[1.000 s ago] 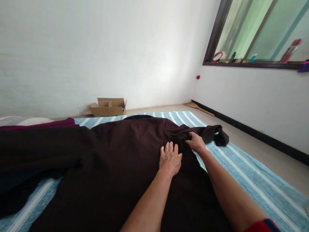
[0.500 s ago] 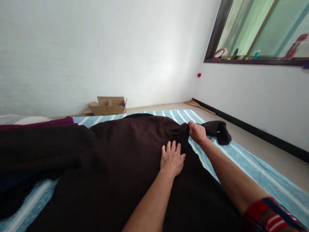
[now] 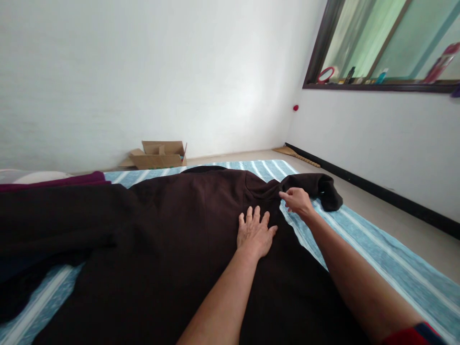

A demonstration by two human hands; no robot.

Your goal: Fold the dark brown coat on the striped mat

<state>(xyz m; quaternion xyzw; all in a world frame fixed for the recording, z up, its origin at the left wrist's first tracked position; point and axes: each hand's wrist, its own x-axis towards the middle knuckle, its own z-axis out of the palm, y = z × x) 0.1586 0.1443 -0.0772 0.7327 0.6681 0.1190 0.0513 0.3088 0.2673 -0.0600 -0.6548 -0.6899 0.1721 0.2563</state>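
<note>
A dark brown coat (image 3: 172,230) lies spread out with its back up, one sleeve stretching to the left. Its other sleeve (image 3: 305,181) extends to the far right and bends over near its end. My left hand (image 3: 256,232) rests flat on the coat, fingers spread, just inside the right side seam. At the coat's right underarm edge, my right hand (image 3: 297,200) has its fingers curled, thumb and forefinger tips pinching at the cloth. Exactly how much fabric it holds is hard to see.
Beneath the coat is a blue and white striped bed sheet (image 3: 362,239). Purple cloth (image 3: 84,178) lies at the left. An opened cardboard box (image 3: 158,160) stands by the back wall. A broom (image 3: 296,156) lies on the floor along the right wall, under a window sill with small items.
My right hand has shifted slightly down and right along the coat's underarm edge, with its grip looser. My left hand stays on the coat. The view has tilted a little.
</note>
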